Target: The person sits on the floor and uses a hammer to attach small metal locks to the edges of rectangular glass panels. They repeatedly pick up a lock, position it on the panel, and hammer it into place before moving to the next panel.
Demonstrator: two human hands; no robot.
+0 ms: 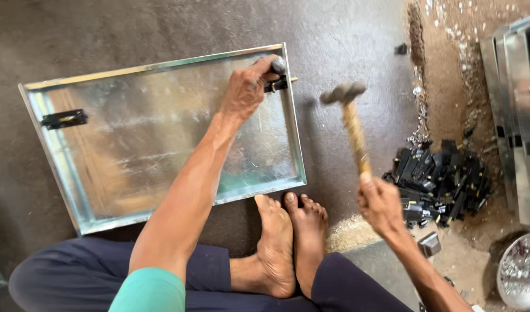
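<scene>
— Knees (161,283) in dark trousers and crossed bare feet (288,242) sit lowest in view, toes touching the near edge of the tray (132,133). Why so close?

— Likely to brace it; the shallow metal tray lies flat on the dark floor (346,34), its rim turned up, and the feet seem to stop it sliding.

— And the left hand (245,92)?

— It reaches across to the tray's far right corner, fingers curled tight round a small dark tool, perhaps a punch (278,65), standing over a black latch (276,85) on the right rim. Holding it there keeps it steady for a blow, I'd judge.

— The right hand (380,205)?

— Fingers wrapped shut round the hammer (351,121) at the handle's low end, head raised off the tray's right side, blurred.

— Anything unclear?

— The fist hides the punch's tip, so I can't tell how it meets the latch. A second latch (63,119) sits on the left rim. The black pile (444,179) right of the hammer looks like more latches, too jumbled to tell. Metal sheets (516,115) and a white bowl (522,271) are cut off by the frame's right edge.
</scene>
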